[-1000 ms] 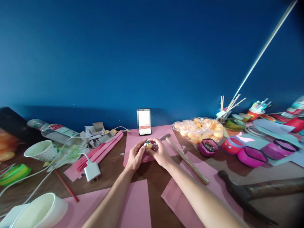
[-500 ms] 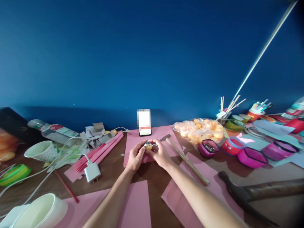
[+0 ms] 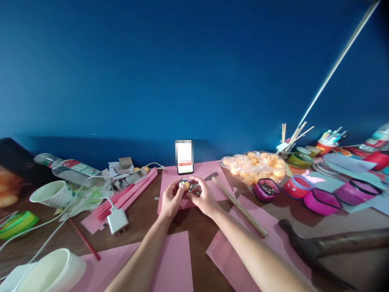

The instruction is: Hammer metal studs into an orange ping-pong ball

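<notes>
My left hand (image 3: 170, 200) pinches a small orange ball (image 3: 183, 185) with a shiny spot on it, held over a pink paper sheet (image 3: 170, 177). My right hand (image 3: 204, 197) is close beside it, its fingers curled around small shiny metallic pieces (image 3: 194, 187). Both hands hover just in front of a phone (image 3: 184, 156) that stands upright against the blue wall.
A bag of orange balls (image 3: 255, 165) and pink and red cups (image 3: 321, 200) lie to the right, with a hammer (image 3: 322, 245) and a wooden stick (image 3: 240, 207). Left are a white charger (image 3: 117, 219), paper cups (image 3: 52, 192), a bottle (image 3: 67, 168) and pink strips (image 3: 121, 199).
The left hand has drawn the orange ball slightly left and up, away from the right hand, so the shiny pieces in the right fingers now show.
</notes>
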The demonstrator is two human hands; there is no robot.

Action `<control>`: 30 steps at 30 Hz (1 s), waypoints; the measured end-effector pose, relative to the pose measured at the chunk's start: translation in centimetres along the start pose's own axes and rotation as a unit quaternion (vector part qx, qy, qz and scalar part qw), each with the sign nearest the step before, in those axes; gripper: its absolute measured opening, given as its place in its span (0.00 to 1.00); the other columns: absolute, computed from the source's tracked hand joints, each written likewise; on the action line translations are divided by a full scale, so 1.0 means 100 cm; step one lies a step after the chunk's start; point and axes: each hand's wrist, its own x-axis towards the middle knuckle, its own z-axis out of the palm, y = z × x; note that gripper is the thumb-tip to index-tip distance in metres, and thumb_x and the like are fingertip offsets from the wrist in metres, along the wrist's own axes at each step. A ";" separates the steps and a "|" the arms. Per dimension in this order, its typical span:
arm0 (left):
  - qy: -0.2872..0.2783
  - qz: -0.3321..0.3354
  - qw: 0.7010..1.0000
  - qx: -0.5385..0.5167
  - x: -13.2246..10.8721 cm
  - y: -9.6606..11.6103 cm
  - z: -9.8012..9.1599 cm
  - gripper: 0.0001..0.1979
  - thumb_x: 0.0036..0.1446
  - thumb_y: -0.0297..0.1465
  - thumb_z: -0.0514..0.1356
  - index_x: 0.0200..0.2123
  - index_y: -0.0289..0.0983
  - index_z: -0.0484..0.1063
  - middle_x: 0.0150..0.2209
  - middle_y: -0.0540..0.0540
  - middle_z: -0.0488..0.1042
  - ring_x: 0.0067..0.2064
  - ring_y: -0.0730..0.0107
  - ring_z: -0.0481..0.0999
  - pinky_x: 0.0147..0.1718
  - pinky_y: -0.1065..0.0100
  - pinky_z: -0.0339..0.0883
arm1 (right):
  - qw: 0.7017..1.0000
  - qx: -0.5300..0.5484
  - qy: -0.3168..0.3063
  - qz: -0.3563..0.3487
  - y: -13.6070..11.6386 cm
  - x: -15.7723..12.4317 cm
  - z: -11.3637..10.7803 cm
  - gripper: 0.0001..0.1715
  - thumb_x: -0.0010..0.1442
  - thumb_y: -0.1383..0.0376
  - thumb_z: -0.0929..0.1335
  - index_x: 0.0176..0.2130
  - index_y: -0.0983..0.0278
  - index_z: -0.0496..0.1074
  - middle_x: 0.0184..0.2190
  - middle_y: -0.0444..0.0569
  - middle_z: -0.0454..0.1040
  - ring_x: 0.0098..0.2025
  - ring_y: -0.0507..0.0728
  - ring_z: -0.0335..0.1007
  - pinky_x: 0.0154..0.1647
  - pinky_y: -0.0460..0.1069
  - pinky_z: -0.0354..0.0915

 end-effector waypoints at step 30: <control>0.029 -0.013 0.999 0.016 0.002 -0.003 0.000 0.21 0.49 0.40 0.59 0.44 0.34 0.69 0.41 0.41 0.75 0.43 0.60 0.74 0.42 0.63 0.67 | 0.999 -0.030 0.010 -0.007 0.003 0.000 0.000 0.23 0.53 0.64 0.66 0.49 0.61 0.63 0.45 0.52 0.67 0.34 0.53 0.70 0.31 0.48 0.69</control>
